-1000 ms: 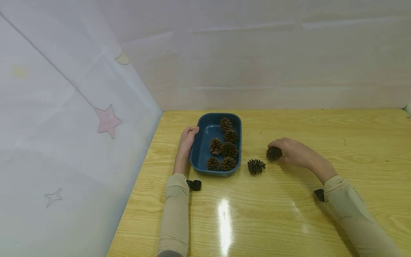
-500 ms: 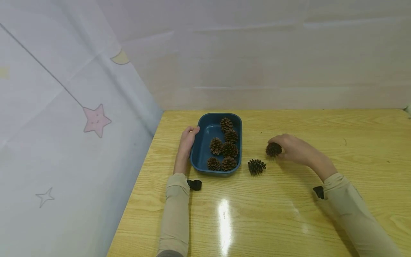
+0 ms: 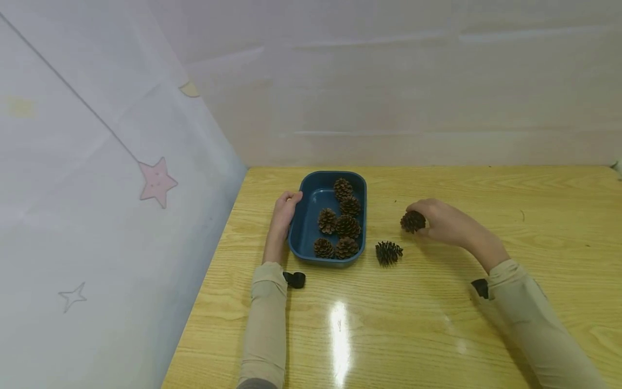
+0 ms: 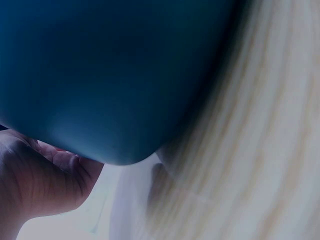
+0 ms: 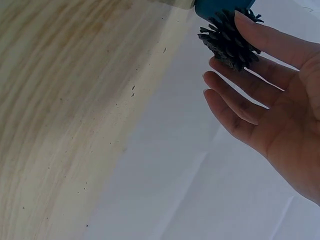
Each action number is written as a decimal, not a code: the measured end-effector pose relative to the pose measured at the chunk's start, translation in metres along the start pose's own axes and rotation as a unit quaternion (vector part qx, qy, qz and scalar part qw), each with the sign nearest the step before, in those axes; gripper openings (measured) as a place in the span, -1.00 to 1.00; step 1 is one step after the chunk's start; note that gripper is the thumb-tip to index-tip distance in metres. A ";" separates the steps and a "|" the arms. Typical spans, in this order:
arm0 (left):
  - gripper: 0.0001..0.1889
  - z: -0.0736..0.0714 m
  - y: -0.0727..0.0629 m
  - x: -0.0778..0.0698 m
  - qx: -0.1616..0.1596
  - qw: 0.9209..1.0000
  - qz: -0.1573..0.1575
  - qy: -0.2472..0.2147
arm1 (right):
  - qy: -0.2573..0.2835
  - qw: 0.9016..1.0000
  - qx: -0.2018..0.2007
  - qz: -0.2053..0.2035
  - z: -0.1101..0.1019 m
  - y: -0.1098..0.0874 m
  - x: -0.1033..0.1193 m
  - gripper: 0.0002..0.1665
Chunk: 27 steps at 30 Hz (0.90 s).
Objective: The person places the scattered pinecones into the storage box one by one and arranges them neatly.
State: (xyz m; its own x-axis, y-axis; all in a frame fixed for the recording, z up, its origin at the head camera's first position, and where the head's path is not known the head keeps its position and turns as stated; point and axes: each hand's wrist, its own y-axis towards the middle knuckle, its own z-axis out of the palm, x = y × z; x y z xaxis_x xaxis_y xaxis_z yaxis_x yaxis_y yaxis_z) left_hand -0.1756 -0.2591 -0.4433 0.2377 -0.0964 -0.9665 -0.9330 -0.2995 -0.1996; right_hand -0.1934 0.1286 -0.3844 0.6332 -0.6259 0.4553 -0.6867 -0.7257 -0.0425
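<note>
A dark blue rectangular container [image 3: 309,216] holds several brown pine cones [image 3: 347,226], mostly along its right side. My left hand [image 3: 283,214] grips its left wall, thumb at the rim; in the left wrist view the hand [image 4: 47,175] is partly hidden behind the blue wall. To the right of the container, my right hand [image 3: 444,222] pinches a dark pine cone [image 3: 413,221] between thumb and fingertips. That pine cone [image 5: 230,40] shows clearly in the right wrist view, thumb on one side and fingers on the other. Another dark pine cone [image 3: 388,253] lies on the table between container and right hand.
The wooden table [image 3: 403,329] runs back to a pale wall covering [image 3: 369,97]. At the left, a white sheet with a printed pink star [image 3: 158,182] borders the table edge. Small dark specks lie on the wood. A black wrist camera [image 3: 294,280] sits by the left sleeve.
My right hand has moved slightly away from me, up in the head view, with the pine cone in its fingers. The left hand and container stay almost still.
</note>
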 end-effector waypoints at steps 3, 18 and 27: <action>-0.68 0.000 0.000 0.000 -0.002 1.000 -0.001 -0.003 | -0.005 1.000 -0.004 0.000 -0.002 0.001 0.001 -0.35; -0.70 0.001 0.000 0.000 -0.003 1.000 0.000 -0.003 | -0.006 1.000 -0.028 0.004 -0.009 0.006 0.008 -0.34; -0.69 0.000 0.000 0.000 -0.001 1.000 -0.002 -0.002 | -0.019 0.997 -0.069 -0.027 -0.010 0.010 0.007 -0.40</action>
State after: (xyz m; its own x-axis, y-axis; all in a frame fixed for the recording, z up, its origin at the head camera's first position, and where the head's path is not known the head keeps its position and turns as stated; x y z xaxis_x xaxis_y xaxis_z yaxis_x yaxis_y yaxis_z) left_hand -0.1753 -0.2590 -0.4429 0.2405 -0.0920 -0.9663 -0.9313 -0.3024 -0.2030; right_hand -0.1999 0.1196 -0.3723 0.6823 -0.5992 0.4187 -0.6918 -0.7144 0.1050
